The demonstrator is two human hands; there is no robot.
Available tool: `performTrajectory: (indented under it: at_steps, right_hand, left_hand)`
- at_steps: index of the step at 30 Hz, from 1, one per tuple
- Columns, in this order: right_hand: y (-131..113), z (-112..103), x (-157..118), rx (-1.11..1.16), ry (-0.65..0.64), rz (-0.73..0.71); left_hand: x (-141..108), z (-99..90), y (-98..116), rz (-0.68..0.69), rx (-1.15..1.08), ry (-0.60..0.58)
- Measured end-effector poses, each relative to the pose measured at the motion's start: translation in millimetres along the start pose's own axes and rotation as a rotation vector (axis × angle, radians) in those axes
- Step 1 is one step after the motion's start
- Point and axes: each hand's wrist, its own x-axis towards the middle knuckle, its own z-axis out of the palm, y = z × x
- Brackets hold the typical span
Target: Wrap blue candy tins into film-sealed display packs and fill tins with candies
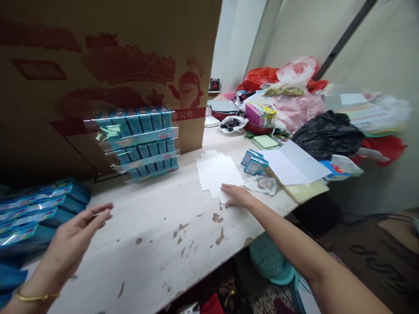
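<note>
On the worn white table (pixel 157 244) lies a flat white cardboard blank (pixel 218 172) with cut tabs. My right hand (pixel 236 196) rests on its near right corner, fingers spread. My left hand (pixel 78 231) hovers over the table at the left, fingers drawn together; whether something thin is between them is too small to tell. Stacked blue packs in clear wrap (pixel 140 146) stand against the large box. More blue packs (pixel 42 209) are piled beyond my left hand.
A large brown carton (pixel 131 56) rises behind the table. On the right are two small blue boxes (pixel 255 165), a clear packet (pixel 262 185), a folded white sheet (pixel 294 163), a black bag (pixel 327 133) and red bags (pixel 262 77). A teal tub (pixel 281 274) sits below the table edge.
</note>
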Motion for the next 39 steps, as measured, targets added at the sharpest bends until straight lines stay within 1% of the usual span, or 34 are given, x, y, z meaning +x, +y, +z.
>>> performTrajectory:
  at_steps: [2,4,6,8,10,11,12,13,14,15,16,17,18,19,20,21,22,24,27,29,31,33,34,36,38,39]
  right_hand:
    - [4,-2,0,0.039,0.025,-0.008]
    - [4,-14,1,0.076,0.039,-0.001]
    - [2,-29,-3,0.085,0.067,0.014]
    - [-4,-42,-15,0.062,0.136,0.046]
    - [-24,-47,-35,0.023,0.248,0.093]
    - [-40,-44,-48,-0.002,0.331,0.090]
    - [-61,-37,-61,-0.027,0.419,0.059]
    - [-87,-26,-75,-0.056,0.531,-0.015]
    - [-115,-11,-88,-0.085,0.626,-0.139]
    - [-146,7,-100,-0.116,0.671,-0.286]
    - [-177,27,-110,-0.141,0.682,-0.419]
    - [-206,48,-119,-0.150,0.657,-0.515]
    - [-232,68,-125,-0.140,0.613,-0.583]
    - [-254,86,-129,-0.120,0.567,-0.618]
    - [-270,102,-132,-0.091,0.529,-0.631]
    - [-281,115,-134,-0.055,0.507,-0.633]
    - [-286,125,-134,-0.018,0.503,-0.635]
    - [-283,138,-136,0.042,0.512,-0.666]
    - [-266,143,-139,0.064,0.465,-0.752]
    - [-258,145,-141,0.050,0.407,-0.773]
    - [-256,148,-142,0.041,0.373,-0.769]
    - [-259,151,-141,0.038,0.363,-0.755]
    - [-261,152,-141,0.036,0.361,-0.746]
    - [-262,150,-141,0.028,0.344,-0.748]
    - [-256,141,-141,0.012,0.290,-0.775]
    - [-250,134,-140,0.005,0.259,-0.771]
  left_hand:
    - [-33,16.4,-15,-0.008,-0.046,-0.056]
    - [-62,24.6,-25,-0.028,-0.072,-0.116]
    - [-88,24.5,-35,-0.062,-0.068,-0.173]
    - [-112,18.9,-48,-0.081,-0.046,-0.207]
    - [-136,12.6,-63,-0.046,0.020,-0.180]
    - [-148,10.8,-71,0.007,0.074,-0.139]
    - [-159,10.4,-79,0.085,0.142,-0.082]
    - [-169,11.7,-87,0.188,0.217,-0.004]
    - [-177,14.5,-95,0.310,0.297,0.083]
    - [-183,18.5,-102,0.440,0.376,0.157]
    - [-187,23.1,-110,0.564,0.459,0.202]
    - [-188,27.8,-117,0.669,0.545,0.212]
    - [-187,32.0,-125,0.745,0.631,0.180]
    - [-185,35.3,-133,0.784,0.711,0.109]
    - [-181,37.4,-141,0.789,0.776,0.023]
    - [-177,38.4,-149,0.773,0.826,-0.063]
    - [-173,38.5,-156,0.750,0.857,-0.136]
    - [-166,36.5,-167,0.719,0.862,-0.239]
    - [-159,32.7,-175,0.723,0.794,-0.300]
    - [-157,32.4,-174,0.728,0.738,-0.306]
    - [-157,35.1,-167,0.706,0.680,-0.266]
    - [-159,40.6,-152,0.676,0.649,-0.200]
    - [-160,43.8,-142,0.674,0.667,-0.185]
    - [-160,49.6,-122,0.697,0.784,-0.221]
    - [-159,53.2,-106,0.732,0.925,-0.315]
    - [-157,53.9,-102,0.744,0.968,-0.364]
